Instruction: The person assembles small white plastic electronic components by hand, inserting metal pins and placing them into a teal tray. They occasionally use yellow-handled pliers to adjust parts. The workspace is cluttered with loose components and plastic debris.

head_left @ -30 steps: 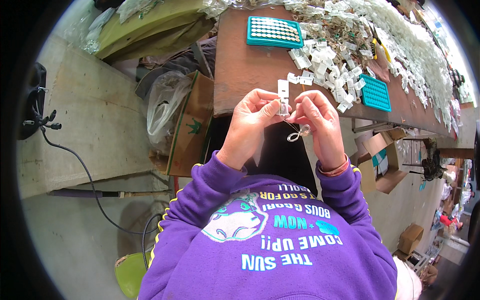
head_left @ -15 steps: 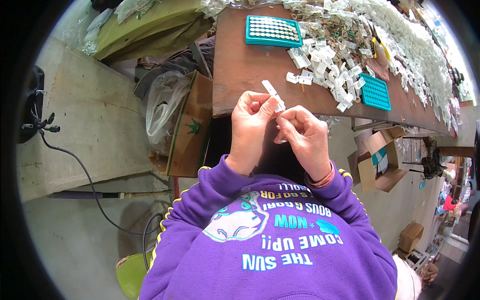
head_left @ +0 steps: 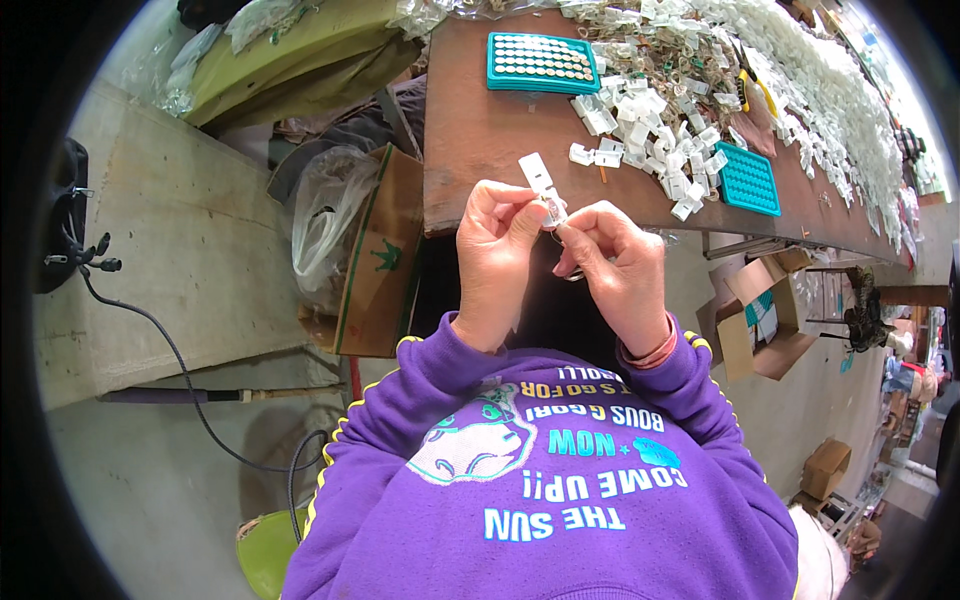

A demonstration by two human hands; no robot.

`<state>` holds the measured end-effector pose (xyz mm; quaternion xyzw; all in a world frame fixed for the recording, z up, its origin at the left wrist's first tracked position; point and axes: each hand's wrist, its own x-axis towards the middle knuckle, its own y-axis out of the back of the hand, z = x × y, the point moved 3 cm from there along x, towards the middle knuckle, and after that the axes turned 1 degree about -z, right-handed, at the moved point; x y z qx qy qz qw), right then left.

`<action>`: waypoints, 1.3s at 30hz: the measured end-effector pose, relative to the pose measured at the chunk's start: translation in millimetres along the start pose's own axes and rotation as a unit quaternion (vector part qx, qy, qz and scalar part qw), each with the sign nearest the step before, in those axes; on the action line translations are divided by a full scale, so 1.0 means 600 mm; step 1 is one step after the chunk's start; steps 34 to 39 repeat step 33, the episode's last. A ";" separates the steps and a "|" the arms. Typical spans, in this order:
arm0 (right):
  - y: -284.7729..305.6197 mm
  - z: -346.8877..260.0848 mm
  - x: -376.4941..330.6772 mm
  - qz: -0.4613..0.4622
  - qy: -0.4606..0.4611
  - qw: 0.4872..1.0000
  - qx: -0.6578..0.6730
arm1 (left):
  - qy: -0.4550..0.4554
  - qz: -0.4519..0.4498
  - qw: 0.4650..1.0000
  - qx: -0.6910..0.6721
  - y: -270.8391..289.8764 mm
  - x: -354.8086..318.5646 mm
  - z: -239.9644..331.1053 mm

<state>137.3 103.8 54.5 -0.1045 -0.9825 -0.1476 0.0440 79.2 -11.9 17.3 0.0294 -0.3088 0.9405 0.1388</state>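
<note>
My left hand (head_left: 500, 235) pinches a small white plastic clip-like piece (head_left: 537, 174) with slots in it, its long flat end pointing up and away. Against the lower end of that piece press the fingertips of my right hand (head_left: 612, 248), closed on something thin that I cannot make out. A bit of shiny metal (head_left: 574, 274) shows under the right fingers. Both hands are together in front of the table's near edge. Beyond them lies a heap of similar white plastic pieces (head_left: 648, 130) on the brown table (head_left: 480, 140).
A teal tray of round discs (head_left: 543, 85) stands at the far left of the table, another teal tray (head_left: 750, 182) at the right. Yellow-handled pliers (head_left: 757, 92) lie among small metal parts. Cardboard boxes stand left (head_left: 375, 270) and right (head_left: 735, 335) below the table.
The white plastic piece has turned so its flat face shows more. My right hand has shifted slightly, fingers still at its lower end. The view has moved a little.
</note>
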 end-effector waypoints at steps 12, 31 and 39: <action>-0.023 0.040 0.008 0.042 -0.008 0.992 0.120 | 0.169 0.008 0.969 -0.178 -0.007 -0.003 -0.015; 0.018 0.014 0.125 -0.152 -0.136 0.931 0.303 | 0.168 -0.161 0.961 -0.150 0.017 0.091 -0.015; 0.026 0.010 0.131 -0.166 -0.119 0.941 0.268 | 0.182 -0.182 0.954 -0.155 0.017 0.096 -0.012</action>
